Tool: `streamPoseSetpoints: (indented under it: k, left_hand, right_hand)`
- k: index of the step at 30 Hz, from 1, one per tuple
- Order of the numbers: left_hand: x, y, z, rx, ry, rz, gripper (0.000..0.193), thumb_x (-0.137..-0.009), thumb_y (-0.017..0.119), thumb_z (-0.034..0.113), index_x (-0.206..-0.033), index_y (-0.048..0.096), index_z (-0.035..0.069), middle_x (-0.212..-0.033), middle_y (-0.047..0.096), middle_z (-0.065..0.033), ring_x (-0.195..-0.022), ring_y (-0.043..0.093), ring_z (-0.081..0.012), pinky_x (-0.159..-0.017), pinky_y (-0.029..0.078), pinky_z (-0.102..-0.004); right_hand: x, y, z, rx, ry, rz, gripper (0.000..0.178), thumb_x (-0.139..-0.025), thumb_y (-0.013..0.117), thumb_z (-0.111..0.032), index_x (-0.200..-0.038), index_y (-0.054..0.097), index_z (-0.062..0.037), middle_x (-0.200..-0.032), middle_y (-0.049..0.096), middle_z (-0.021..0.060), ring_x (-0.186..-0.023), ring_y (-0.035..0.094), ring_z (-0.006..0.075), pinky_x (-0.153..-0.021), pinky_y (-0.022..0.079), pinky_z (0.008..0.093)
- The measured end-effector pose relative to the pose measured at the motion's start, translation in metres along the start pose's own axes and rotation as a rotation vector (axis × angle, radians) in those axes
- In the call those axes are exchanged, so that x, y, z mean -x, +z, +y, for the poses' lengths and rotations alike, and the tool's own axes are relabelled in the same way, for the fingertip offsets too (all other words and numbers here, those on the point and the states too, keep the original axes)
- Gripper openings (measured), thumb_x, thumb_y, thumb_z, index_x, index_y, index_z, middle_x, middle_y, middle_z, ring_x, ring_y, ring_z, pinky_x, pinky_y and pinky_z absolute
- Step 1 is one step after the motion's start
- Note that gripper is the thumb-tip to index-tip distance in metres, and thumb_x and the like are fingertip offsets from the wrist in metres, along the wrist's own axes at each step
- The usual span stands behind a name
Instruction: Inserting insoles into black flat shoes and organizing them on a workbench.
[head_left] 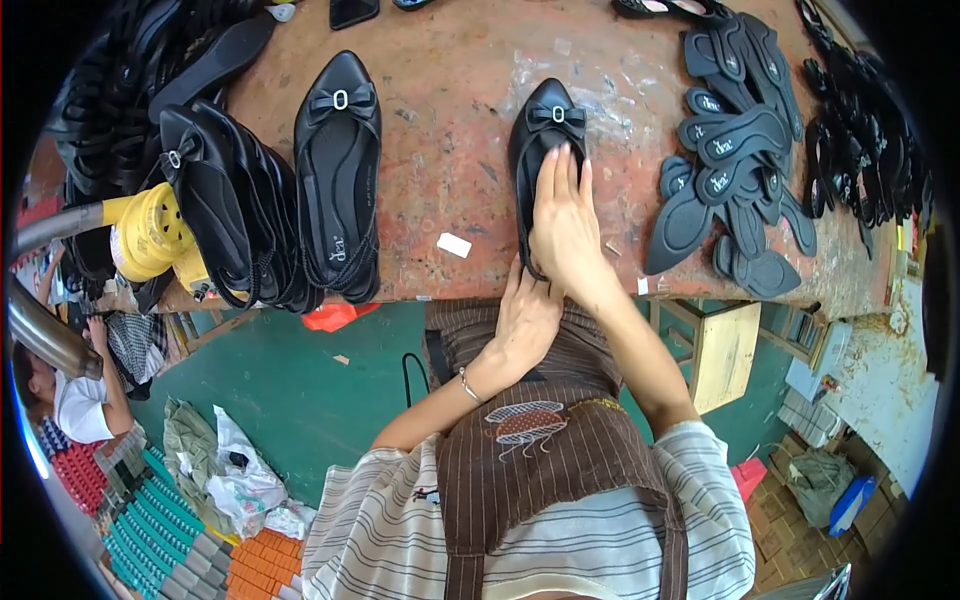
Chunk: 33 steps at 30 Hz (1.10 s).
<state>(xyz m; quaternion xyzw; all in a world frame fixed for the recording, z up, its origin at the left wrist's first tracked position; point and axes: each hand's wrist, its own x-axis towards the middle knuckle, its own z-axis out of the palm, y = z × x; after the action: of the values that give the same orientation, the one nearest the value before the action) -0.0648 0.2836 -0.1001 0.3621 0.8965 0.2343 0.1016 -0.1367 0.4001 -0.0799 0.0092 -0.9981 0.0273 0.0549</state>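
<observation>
A black pointed flat shoe (548,100) with a bow and a small buckle ornament lies on the table, its toe pointing away from me. My right hand (565,225) reaches into it, the fingers stretched out flat along the inside and covering most of the insole. At the heel end, by the table's front edge, my left hand (530,318) has its fingers curled around the back of the shoe; the fingertips are partly hidden. Left of these, a matching shoe (338,180) rests alone with its insole showing.
Several nested black shoes (225,200) stand at the left beside a yellow machine part (153,232). Loose black insoles (735,150) are heaped at the right, with more black shoes (870,150) beyond. A white paper slip (454,245) lies mid-table. Another person (90,400) is at far left.
</observation>
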Motion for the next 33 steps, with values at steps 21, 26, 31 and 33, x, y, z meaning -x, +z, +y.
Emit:
streamPoseSetpoints:
  k: [21,26,31,33]
  left_hand:
    - [-0.013,-0.015,0.002,-0.028,0.030,0.075,0.055,-0.089,0.052,0.010,-0.140,0.040,-0.009,-0.149,0.038,-0.0234,-0.142,0.032,-0.0350,-0.114,0.030,-0.0493]
    - [-0.020,-0.027,0.008,0.045,0.002,0.017,0.058,-0.088,0.062,0.022,-0.136,0.047,-0.007,-0.148,0.040,-0.0215,-0.139,0.036,-0.0339,-0.112,0.033,-0.0490]
    - [-0.020,-0.097,-0.006,0.310,-0.325,0.376,0.037,-0.093,0.066,0.024,-0.062,0.059,0.003,-0.062,0.061,-0.0148,-0.051,0.059,-0.0303,-0.049,0.043,-0.0386]
    - [-0.043,-0.120,-0.009,0.169,-0.399,0.312,0.035,-0.093,0.064,0.029,-0.075,0.061,0.000,-0.059,0.060,-0.0172,-0.055,0.061,-0.0342,-0.052,0.045,-0.0424]
  right_hand:
    - [-0.065,0.019,0.035,0.045,0.070,0.020,0.021,-0.085,0.048,-0.008,-0.085,0.066,0.0027,-0.081,0.066,0.0136,-0.082,0.067,0.0256,-0.117,0.012,0.0593]
    - [-0.051,0.020,0.046,-0.033,-0.043,0.131,0.024,-0.085,0.049,-0.007,-0.099,0.066,0.0019,-0.085,0.067,0.0155,-0.090,0.066,0.0300,-0.118,0.013,0.0582]
    - [-0.013,-0.061,0.113,-0.933,-0.145,-0.233,0.039,-0.079,0.060,0.000,-0.117,0.069,-0.0047,-0.115,0.069,0.0142,-0.120,0.060,0.0254,-0.106,0.042,0.0433]
    - [-0.005,-0.084,0.157,-0.516,0.222,0.061,0.038,-0.070,0.055,0.010,-0.101,0.071,-0.0021,-0.096,0.071,0.0158,-0.100,0.065,0.0337,-0.100,0.046,0.0387]
